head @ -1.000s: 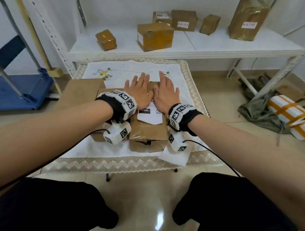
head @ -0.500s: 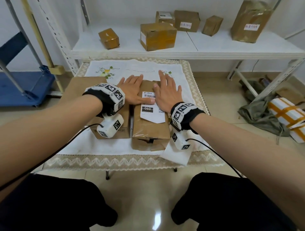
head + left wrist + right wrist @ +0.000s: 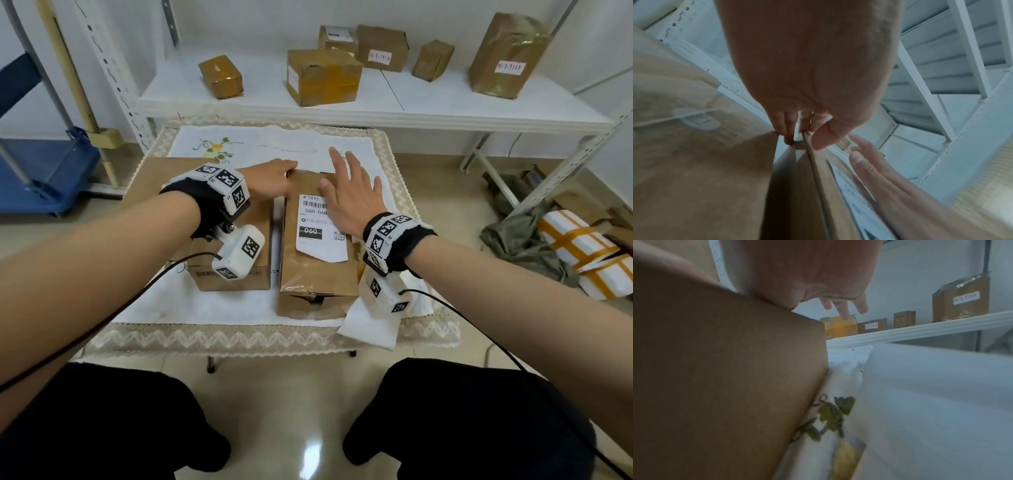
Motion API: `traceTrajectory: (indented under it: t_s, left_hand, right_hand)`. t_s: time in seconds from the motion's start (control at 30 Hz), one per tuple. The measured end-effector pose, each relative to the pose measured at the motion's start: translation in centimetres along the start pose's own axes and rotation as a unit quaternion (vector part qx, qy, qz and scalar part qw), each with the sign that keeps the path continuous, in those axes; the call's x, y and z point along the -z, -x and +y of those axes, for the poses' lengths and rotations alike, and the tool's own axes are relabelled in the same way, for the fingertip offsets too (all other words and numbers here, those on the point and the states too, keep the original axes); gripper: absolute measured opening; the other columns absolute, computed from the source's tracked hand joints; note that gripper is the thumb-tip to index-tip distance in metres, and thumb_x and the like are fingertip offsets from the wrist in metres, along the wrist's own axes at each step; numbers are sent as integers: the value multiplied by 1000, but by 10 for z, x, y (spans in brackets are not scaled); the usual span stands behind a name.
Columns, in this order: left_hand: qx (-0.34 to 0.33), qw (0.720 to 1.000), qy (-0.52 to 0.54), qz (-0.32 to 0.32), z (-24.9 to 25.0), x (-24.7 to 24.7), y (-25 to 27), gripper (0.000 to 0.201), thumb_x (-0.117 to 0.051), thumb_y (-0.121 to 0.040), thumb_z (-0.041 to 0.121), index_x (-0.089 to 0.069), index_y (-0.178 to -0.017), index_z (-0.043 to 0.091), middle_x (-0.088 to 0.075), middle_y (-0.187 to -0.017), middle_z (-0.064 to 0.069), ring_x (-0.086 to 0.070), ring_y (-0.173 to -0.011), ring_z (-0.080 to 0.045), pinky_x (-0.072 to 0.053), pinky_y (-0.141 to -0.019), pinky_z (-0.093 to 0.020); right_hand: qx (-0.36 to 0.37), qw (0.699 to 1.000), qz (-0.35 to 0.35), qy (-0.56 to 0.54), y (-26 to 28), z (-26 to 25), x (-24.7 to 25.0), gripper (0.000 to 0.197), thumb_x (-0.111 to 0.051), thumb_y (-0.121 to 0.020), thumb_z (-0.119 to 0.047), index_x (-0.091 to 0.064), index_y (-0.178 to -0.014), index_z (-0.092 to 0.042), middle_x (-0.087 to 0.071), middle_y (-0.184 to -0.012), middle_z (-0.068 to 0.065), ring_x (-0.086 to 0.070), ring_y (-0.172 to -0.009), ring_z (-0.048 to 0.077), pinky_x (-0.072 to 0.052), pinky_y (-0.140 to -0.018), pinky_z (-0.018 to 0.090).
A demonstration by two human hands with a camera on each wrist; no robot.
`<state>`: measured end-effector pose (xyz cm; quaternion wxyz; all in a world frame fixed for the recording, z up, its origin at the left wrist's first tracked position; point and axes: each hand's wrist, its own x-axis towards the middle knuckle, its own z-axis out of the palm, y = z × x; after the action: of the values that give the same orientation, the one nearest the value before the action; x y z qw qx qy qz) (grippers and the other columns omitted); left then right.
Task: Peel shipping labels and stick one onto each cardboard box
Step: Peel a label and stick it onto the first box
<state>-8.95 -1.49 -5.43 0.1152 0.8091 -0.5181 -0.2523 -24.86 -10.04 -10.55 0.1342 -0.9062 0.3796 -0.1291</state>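
A blue cart [image 3: 41,171] stands at the far left, beside a white perforated shelf post [image 3: 113,73].

On the low table [image 3: 274,339], covered by a white embroidered cloth [image 3: 260,144], two cardboard boxes lie side by side. A flat brown cardboard sheet [image 3: 157,174] lies under the left one, at the table's left edge.

The left box [image 3: 233,270] carries no label on its visible top. The left hand [image 3: 270,181] reaches over it. In the left wrist view, the fingers [image 3: 781,125] curl down into the gap between the boxes and the thumb lies on the top of the right box at its far left corner, so the hand grips that corner.

The right box [image 3: 318,274] is taped and lies lengthwise, near to far. A white shipping label [image 3: 318,229] with a barcode and a black "060" band lies flat on its top face.

The right hand [image 3: 346,198] lies over the far right part of this box, fingers straight and spread wide, holding nothing. Its palm covers the label's right edge; the fingertips extend past the far edge of the box. Whether the palm presses the label cannot be told.

A white sheet [image 3: 370,325] hangs over the near right table edge, beside the right box.

On the far white shelf [image 3: 445,106] stand six more cardboard boxes [image 3: 322,77]; four show small labels. On the floor at right lie a green cloth [image 3: 513,240] and white parcels with orange tape [image 3: 582,250].
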Motion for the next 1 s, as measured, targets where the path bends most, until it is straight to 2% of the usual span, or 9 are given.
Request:
traceTrajectory:
  t_s: [0.1, 0.2, 0.3, 0.33, 0.43, 0.5, 0.57, 0.87, 1.0]
  left_hand:
    - [-19, 999, 21, -18, -6, -2, 10, 65, -60, -88, 3, -32, -147, 2, -46, -138, -10, -43, -128, -25, -32, -98, -29]
    - [-35, 999, 23, -25, -7, 2, 15, 68, -59, -89, 8, -29, -150, 7, -38, -151, -11, -38, -134, -25, -31, -99, -28]
    - [-49, 998, 27, -24, -6, 4, 19, 64, -64, -80, 17, -41, -137, 0, -55, -120, -13, -52, -107, -25, -44, -83, -32]
    - [-52, 998, 28, -26, -9, 5, 20, 68, -65, -73, 22, -43, -134, 1, -59, -113, -14, -58, -100, -29, -50, -82, -39]
    - [-37, 998, 30, -38, -18, 6, 22, 88, -64, -66, 31, -33, -148, 24, -63, -106, -16, -63, -93, -33, -55, -87, -52]
    - [-27, 998, 22, -43, -24, 7, 23, 95, -66, -70, 34, -21, -153, 38, -63, -100, -14, -64, -85, -36, -58, -72, -46]
    - [-31, 998, 17, -43, -28, 5, 20, 88, -67, -83, 26, -17, -153, 40, -57, -89, -9, -58, -73, -30, -52, -58, -36]
    - [-36, 999, -6, -31, -36, 5, 8, 84, -61, -87, 11, -20, -154, 40, -57, -106, -13, -64, -76, -45, -53, -56, -37]
    - [-39, 999, -5, -19, -37, 4, 6, 81, -61, -88, 9, -23, -152, 39, -53, -104, -9, -57, -60, -32, -51, -52, -34]
  right_hand:
    - [25, 999, -5, 19, -3, -8, 7, 66, -22, -102, -57, 0, -159, -31, -1, -167, 7, -3, -153, 36, 0, -120, 60]
    - [61, 998, -3, 27, -10, -23, 10, 71, -22, -99, -64, 0, -159, -32, 1, -168, 5, 1, -153, 33, 2, -121, 58]
    - [96, 995, -10, 38, -11, -35, 5, 74, -22, -97, -68, 0, -158, -33, 4, -168, 3, 4, -154, 32, 3, -121, 58]
    - [108, 993, -12, 45, -11, -39, 3, 74, -22, -97, -68, 1, -158, -34, 4, -168, 2, 4, -154, 31, 3, -121, 58]
    - [124, 991, -19, 42, -9, -40, -2, 74, -22, -97, -68, 2, -158, -35, 5, -168, 2, 5, -154, 31, 3, -121, 58]
    - [130, 990, -27, 45, -7, -38, -6, 73, -22, -97, -68, 3, -158, -35, 7, -168, 2, 6, -154, 31, 3, -121, 58]
    - [135, 989, -32, 46, -5, -36, -9, 73, -22, -97, -67, 4, -158, -35, 8, -167, 1, 7, -154, 30, 3, -121, 58]
    - [150, 986, -22, 74, -19, -40, -13, 74, -20, -96, -69, 5, -158, -36, 7, -168, 1, 7, -154, 30, 4, -121, 57]
    - [145, 986, -19, 75, -25, -37, -14, 73, -20, -97, -68, 4, -158, -36, 7, -168, 2, 7, -154, 31, 5, -121, 57]
